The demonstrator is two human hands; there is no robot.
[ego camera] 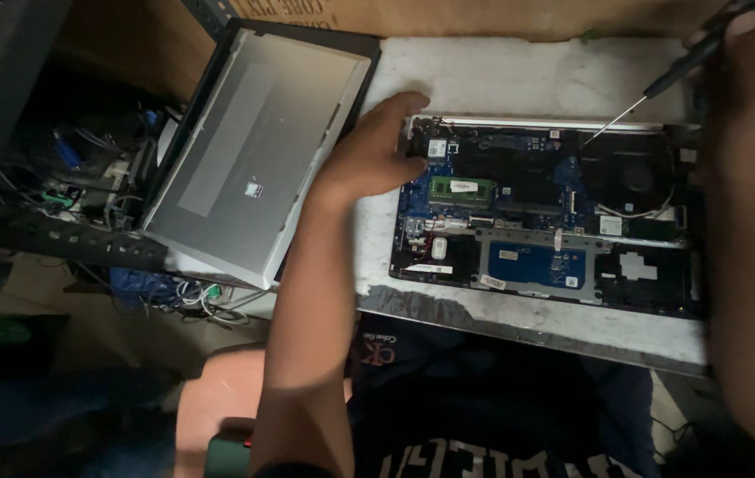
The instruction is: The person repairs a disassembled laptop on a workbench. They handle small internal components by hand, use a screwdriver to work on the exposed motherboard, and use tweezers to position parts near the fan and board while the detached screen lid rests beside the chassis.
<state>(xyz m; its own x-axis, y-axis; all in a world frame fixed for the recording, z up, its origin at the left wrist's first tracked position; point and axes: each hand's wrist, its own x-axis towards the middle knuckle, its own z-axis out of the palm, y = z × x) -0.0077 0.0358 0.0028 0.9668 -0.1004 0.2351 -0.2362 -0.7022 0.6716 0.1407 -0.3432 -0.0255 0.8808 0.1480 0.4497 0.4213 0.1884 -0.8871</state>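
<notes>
An opened laptop base (546,217) lies on the white table (501,75) with its blue circuit board, green memory stick and black fan showing. My left hand (377,146) rests flat on the base's far left corner, holding nothing. My right hand (749,62) at the upper right grips a screwdriver (652,88) by its dark handle. The thin metal tip points down at the far edge of the board, near the fan.
A silver laptop cover panel (258,159) lies tilted over the table's left edge on a dark laptop. Tangled cables and parts (85,177) fill a dark shelf at the left. A cardboard box (448,13) stands behind the table.
</notes>
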